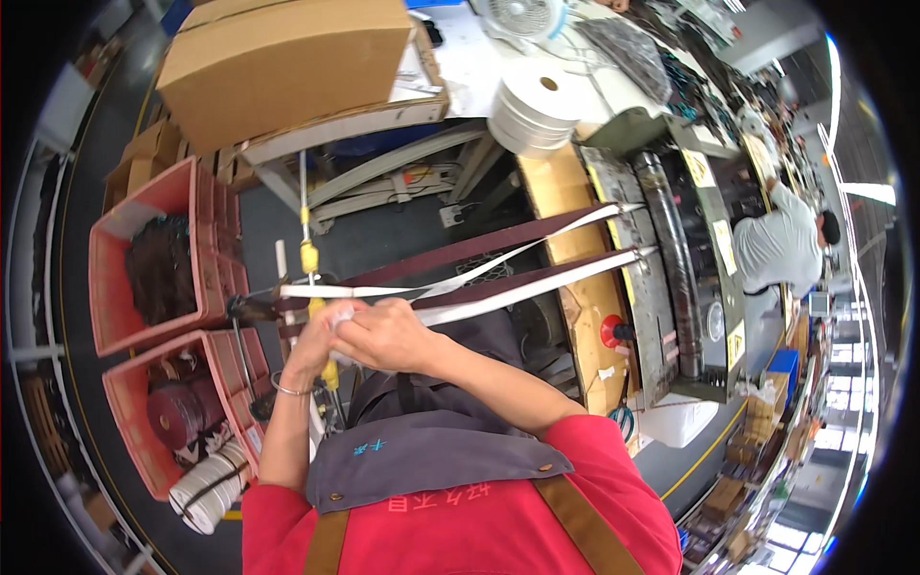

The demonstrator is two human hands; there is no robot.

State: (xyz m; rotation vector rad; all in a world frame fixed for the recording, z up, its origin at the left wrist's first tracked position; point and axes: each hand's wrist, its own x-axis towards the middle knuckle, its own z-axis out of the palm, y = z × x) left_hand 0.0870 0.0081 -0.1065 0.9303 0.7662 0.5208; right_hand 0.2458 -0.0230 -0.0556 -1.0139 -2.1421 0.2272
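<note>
My left hand [318, 342] and my right hand [391, 335] meet in front of my apron, their fingers closed together. A small whitish piece [342, 318] shows between them; its kind is hard to make out. Just beyond the hands, maroon strips [470, 242] and white strips [537, 287] stretch from the machine [661, 278] at right to a rod stand with yellow fittings [310, 257] at left. The lower white strip passes close to my right hand, and its end there is hidden.
Pink crates [144, 326] with dark material and a maroon roll [182, 417] stand at left. A cardboard box [287, 67] sits on the far table. White tape rolls [533, 110] stand beside the machine. Another person [781, 240] works at far right.
</note>
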